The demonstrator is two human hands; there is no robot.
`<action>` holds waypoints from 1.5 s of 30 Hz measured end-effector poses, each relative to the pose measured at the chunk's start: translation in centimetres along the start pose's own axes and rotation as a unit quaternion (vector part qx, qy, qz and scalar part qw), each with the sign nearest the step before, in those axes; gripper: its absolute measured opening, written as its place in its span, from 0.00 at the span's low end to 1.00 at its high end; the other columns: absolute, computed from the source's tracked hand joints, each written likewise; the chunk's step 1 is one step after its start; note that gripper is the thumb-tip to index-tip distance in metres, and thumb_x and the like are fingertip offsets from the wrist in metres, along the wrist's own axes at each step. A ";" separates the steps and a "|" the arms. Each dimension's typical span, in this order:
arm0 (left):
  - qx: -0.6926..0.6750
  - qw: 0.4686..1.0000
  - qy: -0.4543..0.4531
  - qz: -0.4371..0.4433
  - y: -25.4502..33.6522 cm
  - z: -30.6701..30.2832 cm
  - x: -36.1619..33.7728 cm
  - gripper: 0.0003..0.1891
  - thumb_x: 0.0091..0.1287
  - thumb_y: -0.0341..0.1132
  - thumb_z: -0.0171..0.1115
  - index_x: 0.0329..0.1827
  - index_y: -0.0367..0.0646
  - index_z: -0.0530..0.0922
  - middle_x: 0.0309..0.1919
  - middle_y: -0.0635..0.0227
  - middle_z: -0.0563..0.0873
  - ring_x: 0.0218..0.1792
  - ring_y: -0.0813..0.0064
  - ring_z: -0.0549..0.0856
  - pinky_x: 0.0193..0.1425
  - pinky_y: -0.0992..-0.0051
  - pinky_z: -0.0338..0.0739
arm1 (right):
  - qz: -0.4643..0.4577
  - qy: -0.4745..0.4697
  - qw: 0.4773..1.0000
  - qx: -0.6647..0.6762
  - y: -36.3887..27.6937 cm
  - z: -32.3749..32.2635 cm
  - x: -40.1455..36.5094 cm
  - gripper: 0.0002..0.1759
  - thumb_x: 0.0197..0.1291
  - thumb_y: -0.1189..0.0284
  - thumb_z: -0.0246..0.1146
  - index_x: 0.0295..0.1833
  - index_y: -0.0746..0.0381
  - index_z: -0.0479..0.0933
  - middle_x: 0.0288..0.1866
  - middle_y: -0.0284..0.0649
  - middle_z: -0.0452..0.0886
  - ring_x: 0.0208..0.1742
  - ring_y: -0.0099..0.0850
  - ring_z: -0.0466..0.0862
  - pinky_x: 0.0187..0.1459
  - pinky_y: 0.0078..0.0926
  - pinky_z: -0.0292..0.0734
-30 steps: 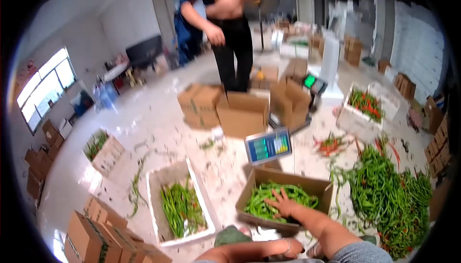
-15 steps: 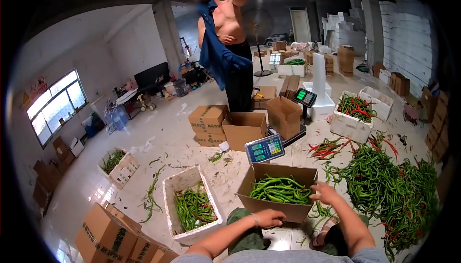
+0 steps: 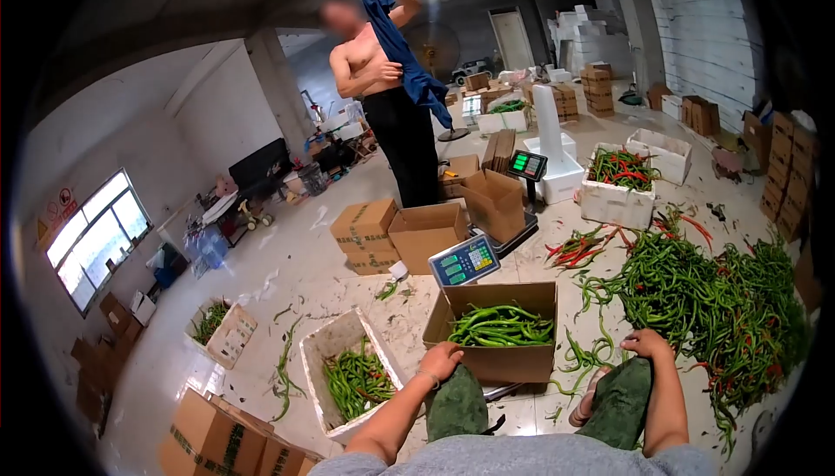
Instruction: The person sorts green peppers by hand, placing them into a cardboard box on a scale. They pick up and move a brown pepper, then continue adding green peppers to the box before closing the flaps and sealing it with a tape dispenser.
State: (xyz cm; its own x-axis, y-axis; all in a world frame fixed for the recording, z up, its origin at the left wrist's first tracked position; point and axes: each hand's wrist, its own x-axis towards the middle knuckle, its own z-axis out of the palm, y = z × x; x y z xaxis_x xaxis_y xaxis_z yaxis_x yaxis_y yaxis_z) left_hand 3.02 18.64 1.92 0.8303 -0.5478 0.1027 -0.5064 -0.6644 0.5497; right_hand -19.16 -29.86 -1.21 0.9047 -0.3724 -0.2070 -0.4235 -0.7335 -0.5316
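My left hand (image 3: 442, 360) rests on my left knee beside the near left corner of an open cardboard box (image 3: 509, 365), holding nothing that shows. On my right knee lies my right hand (image 3: 644, 344), its fingers loosely bent over the green camouflage trousers (image 3: 617, 398) and empty as far as I can see. Inside the box lies a heap of long green chili peppers (image 3: 504, 326). The box stands on a scale, whose blue-framed display (image 3: 464, 260) rises behind it. Neither hand touches the peppers.
To the right spreads a large pile of green and red peppers (image 3: 713, 302). A white foam box (image 3: 357, 324) with green peppers stands at my left. Beyond are cardboard boxes (image 3: 426, 231), a second scale display (image 3: 526, 165) and a standing person (image 3: 391, 85) holding a blue garment.
Both hands have drawn back from the pepper box onto my knees. The view has shifted a little. The other person has turned and holds the garment stretched upward.
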 end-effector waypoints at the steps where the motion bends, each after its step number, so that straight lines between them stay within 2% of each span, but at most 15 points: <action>1: 0.010 1.000 -0.005 -0.001 0.1 0.2 0.1 0.17 0.62 0.42 0.57 0.46 0.38 0.79 0.45 0.53 0.81 0.47 0.53 0.79 0.52 0.65 0.72 | 0.009 0.024 1.000 -0.016 -0.2 0.1 0.0 0.30 0.47 0.49 0.65 0.48 0.62 0.80 0.43 0.49 0.82 0.44 0.45 0.82 0.47 0.37 0.75; 4: 0.011 1.000 0.003 0.000 -0.1 0.5 0.2 0.17 0.62 0.43 0.56 0.45 0.38 0.79 0.44 0.53 0.81 0.46 0.53 0.79 0.51 0.65 0.73 | 0.057 0.062 0.996 -0.005 -0.1 0.0 -0.4 0.29 0.46 0.50 0.66 0.47 0.61 0.80 0.44 0.49 0.82 0.46 0.45 0.81 0.48 0.37 0.75; 7: 0.000 1.000 0.013 0.001 -0.1 0.5 0.1 0.17 0.62 0.42 0.56 0.44 0.38 0.79 0.43 0.53 0.81 0.46 0.53 0.79 0.51 0.65 0.73 | 0.053 0.059 0.997 0.018 0.0 -0.2 -0.5 0.28 0.46 0.51 0.66 0.47 0.61 0.80 0.45 0.50 0.81 0.46 0.45 0.81 0.49 0.37 0.75; 10: 0.000 1.000 0.015 0.004 0.1 0.4 -0.1 0.16 0.62 0.42 0.56 0.43 0.38 0.80 0.43 0.53 0.81 0.46 0.53 0.79 0.51 0.65 0.72 | 0.087 0.027 0.995 0.031 -0.4 -0.5 -0.6 0.31 0.47 0.50 0.66 0.50 0.62 0.79 0.50 0.50 0.79 0.52 0.45 0.78 0.54 0.36 0.72; 14: 0.002 1.000 0.012 0.002 0.3 0.3 0.0 0.16 0.61 0.42 0.56 0.43 0.38 0.80 0.42 0.53 0.82 0.46 0.53 0.79 0.51 0.65 0.73 | 0.081 0.030 0.996 0.038 -0.1 -0.2 -0.3 0.30 0.47 0.51 0.67 0.50 0.62 0.79 0.50 0.50 0.79 0.52 0.44 0.78 0.54 0.35 0.72; 15: 0.006 1.000 0.009 0.000 0.3 0.3 0.0 0.16 0.62 0.42 0.55 0.42 0.39 0.80 0.42 0.53 0.81 0.46 0.53 0.79 0.51 0.64 0.72 | 0.067 0.061 0.996 0.026 0.0 0.1 -0.3 0.27 0.46 0.51 0.65 0.47 0.59 0.81 0.45 0.49 0.81 0.47 0.45 0.81 0.49 0.37 0.75; 23: 0.017 1.000 0.010 -0.004 0.5 0.4 0.2 0.15 0.62 0.43 0.55 0.41 0.41 0.81 0.41 0.53 0.81 0.46 0.53 0.79 0.51 0.63 0.72 | 0.075 0.064 0.995 0.019 -0.2 0.0 -0.3 0.25 0.47 0.52 0.65 0.46 0.56 0.81 0.45 0.47 0.82 0.47 0.45 0.81 0.48 0.38 0.75; 35: 0.015 1.000 0.023 0.010 -0.1 0.8 0.5 0.15 0.61 0.42 0.56 0.39 0.38 0.80 0.37 0.51 0.81 0.42 0.52 0.79 0.48 0.63 0.73 | 0.041 0.070 0.997 0.013 0.6 0.4 0.2 0.23 0.48 0.53 0.65 0.44 0.58 0.82 0.41 0.47 0.82 0.44 0.44 0.82 0.46 0.37 0.75; 38: 0.014 1.000 0.020 0.001 -0.3 0.9 0.5 0.14 0.61 0.42 0.56 0.38 0.40 0.81 0.39 0.52 0.82 0.43 0.52 0.79 0.49 0.62 0.73 | 0.064 0.029 0.997 0.028 -0.3 -0.4 -0.3 0.27 0.48 0.52 0.64 0.48 0.62 0.80 0.49 0.50 0.79 0.51 0.46 0.78 0.53 0.36 0.73; 41: 0.013 1.000 0.023 -0.001 0.0 0.8 0.5 0.14 0.61 0.42 0.56 0.37 0.40 0.81 0.39 0.52 0.82 0.43 0.52 0.80 0.49 0.62 0.73 | 0.069 0.033 0.997 0.030 -0.9 -0.7 -0.7 0.27 0.48 0.53 0.65 0.48 0.62 0.80 0.49 0.51 0.79 0.51 0.46 0.78 0.53 0.35 0.73; 44: 0.010 1.000 0.022 -0.004 0.4 0.6 0.4 0.14 0.61 0.42 0.56 0.37 0.40 0.81 0.38 0.52 0.82 0.43 0.52 0.80 0.48 0.62 0.73 | 0.033 0.082 0.996 0.023 0.7 0.5 0.1 0.23 0.48 0.54 0.65 0.43 0.60 0.82 0.39 0.48 0.83 0.42 0.43 0.82 0.44 0.36 0.76; 45: 0.008 1.000 0.024 -0.005 0.5 0.6 0.3 0.14 0.61 0.42 0.56 0.37 0.40 0.81 0.38 0.52 0.82 0.43 0.52 0.80 0.48 0.62 0.73 | 0.030 0.082 0.996 0.025 0.9 0.6 0.2 0.23 0.47 0.53 0.65 0.43 0.60 0.81 0.38 0.48 0.83 0.41 0.43 0.82 0.43 0.36 0.76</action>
State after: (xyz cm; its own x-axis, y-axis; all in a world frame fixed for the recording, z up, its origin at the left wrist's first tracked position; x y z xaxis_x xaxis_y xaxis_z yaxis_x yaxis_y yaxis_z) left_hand 2.85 17.87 1.76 0.8456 -0.5161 0.1362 -0.5007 -0.6786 0.5373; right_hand -19.29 -30.26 -2.22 0.8565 -0.5052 -0.1054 -0.4702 -0.6795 -0.5632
